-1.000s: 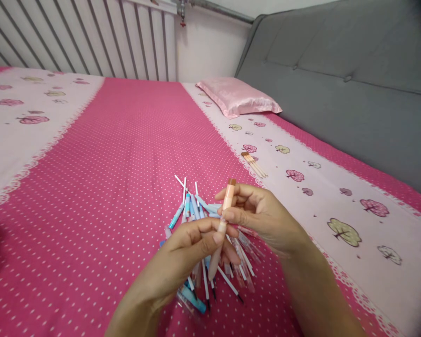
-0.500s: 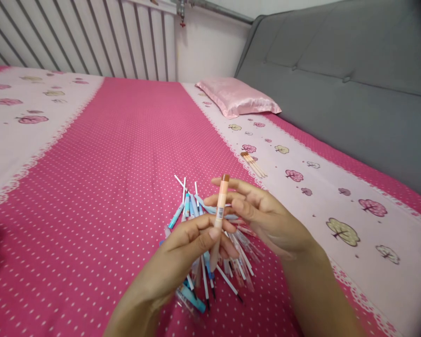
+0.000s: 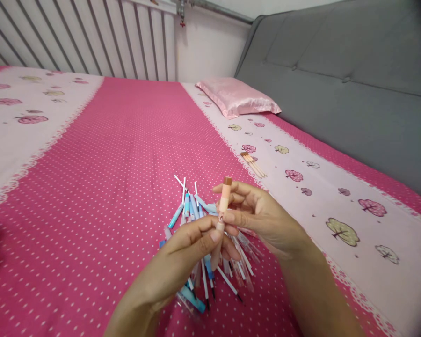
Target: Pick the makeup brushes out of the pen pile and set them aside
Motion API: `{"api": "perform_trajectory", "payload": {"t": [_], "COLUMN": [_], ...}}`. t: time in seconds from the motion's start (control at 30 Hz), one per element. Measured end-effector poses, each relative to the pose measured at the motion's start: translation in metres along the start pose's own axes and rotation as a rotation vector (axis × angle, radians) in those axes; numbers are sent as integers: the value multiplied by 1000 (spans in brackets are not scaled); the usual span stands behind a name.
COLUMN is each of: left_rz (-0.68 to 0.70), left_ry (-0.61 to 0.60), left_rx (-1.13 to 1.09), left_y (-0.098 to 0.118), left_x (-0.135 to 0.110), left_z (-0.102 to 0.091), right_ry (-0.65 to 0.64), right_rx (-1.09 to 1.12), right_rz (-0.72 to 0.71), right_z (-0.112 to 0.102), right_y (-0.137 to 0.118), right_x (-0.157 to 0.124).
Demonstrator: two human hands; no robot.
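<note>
In the head view, a pile [image 3: 199, 213] of pen parts lies on the bed [image 3: 136, 150], and everything sits around it. Just above the pile, in both hands, is the pen [image 3: 226, 194], tilted, its brown end up and its pale end down. The left hand [image 3: 191, 245] has its grip closed on the pale lower part, thumb in front and fingers behind. The right hand [image 3: 270, 217] also grasps the pen — its thumb presses near the middle, its fingers curl behind the peach part. At the pile's near side, a white refill [image 3: 229, 284] with a dark tip points outward, and a blue tube [image 3: 192, 299] lies left of it, partly hidden by the left wrist. Beyond the pile and to its right, a few brown-ended pens [image 3: 253, 164] lie side by side on the tree-print band [image 3: 323, 196]. Farther past the pile are a pink pillow [image 3: 240, 96], the grey headboard [image 3: 337, 56] to its right and a white radiator [image 3: 91, 37] to its left — well apart from the pile.
</note>
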State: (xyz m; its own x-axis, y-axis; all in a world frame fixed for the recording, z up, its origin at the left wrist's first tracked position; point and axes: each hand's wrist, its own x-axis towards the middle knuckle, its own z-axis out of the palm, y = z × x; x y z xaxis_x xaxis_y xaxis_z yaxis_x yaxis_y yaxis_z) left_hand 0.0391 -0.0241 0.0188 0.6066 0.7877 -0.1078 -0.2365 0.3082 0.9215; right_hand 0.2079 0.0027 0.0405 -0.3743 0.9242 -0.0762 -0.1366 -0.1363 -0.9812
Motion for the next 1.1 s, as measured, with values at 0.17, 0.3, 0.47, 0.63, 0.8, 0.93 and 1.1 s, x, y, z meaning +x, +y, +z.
{"api": "perform_trajectory", "payload": {"t": [0.17, 0.3, 0.47, 0.63, 0.8, 0.93, 1.1], "left_rz": [3, 8, 21, 10, 11, 25, 27], "left_ry": [13, 41, 44, 66, 35, 46, 49], "left_rx": [11, 8, 20, 39, 53, 28, 29], "left_y": [0, 0, -2, -1, -1, -2, -3], "left_x": [-1, -2, -3, -2, 0, 0, -1], "left_z": [0, 0, -1, 0, 0, 0, -1], "right_ry": [13, -52, -116, -35, 10, -1, -134], "right_rx": [-27, 49, 86, 27, -48, -21, 92], "right_rz": [-22, -15, 4, 14, -20, -35, 1], "right_z": [2, 2, 0, 0, 2, 3, 2], "right_y": [0, -2, 0, 2, 4, 2, 0], "right_x": [0, -1, -2, -1, 0, 0, -1]}}
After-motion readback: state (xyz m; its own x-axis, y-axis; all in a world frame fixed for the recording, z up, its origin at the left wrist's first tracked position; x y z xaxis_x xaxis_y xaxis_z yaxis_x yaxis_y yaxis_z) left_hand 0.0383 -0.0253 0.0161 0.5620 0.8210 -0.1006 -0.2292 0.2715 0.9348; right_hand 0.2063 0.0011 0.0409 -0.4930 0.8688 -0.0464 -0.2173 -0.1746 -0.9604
